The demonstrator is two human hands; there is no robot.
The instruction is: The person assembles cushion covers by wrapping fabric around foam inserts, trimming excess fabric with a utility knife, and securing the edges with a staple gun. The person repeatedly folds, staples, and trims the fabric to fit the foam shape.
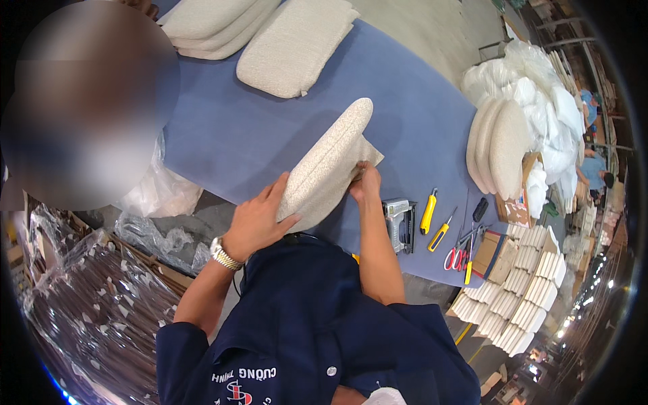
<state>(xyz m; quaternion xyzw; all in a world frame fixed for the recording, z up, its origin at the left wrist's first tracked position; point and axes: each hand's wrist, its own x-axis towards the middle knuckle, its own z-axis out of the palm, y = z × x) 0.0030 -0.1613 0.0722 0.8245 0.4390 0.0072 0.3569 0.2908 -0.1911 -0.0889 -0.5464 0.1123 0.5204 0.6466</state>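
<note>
A beige fabric-covered cushion (322, 158) stands tilted on its edge over the blue-covered table, near its front. My left hand (260, 217) is wrapped round its near left end, thumb on one side and fingers on the other. On the right, my right hand (366, 182) pinches a loose flap of the cushion's fabric, the fingers closed and partly hidden. Just right of my right forearm lies a grey staple gun (399, 226). Past it are a yellow utility knife (428, 212) and a yellow-handled screwdriver (442, 233).
More beige cushions (290, 50) lie at the table's far side, and several (499, 148) stand at its right end. Red-handled scissors (455, 258) sit near the front right corner. Clear plastic wrap (152, 233) hangs at left; a blurred person (94, 101) is far left.
</note>
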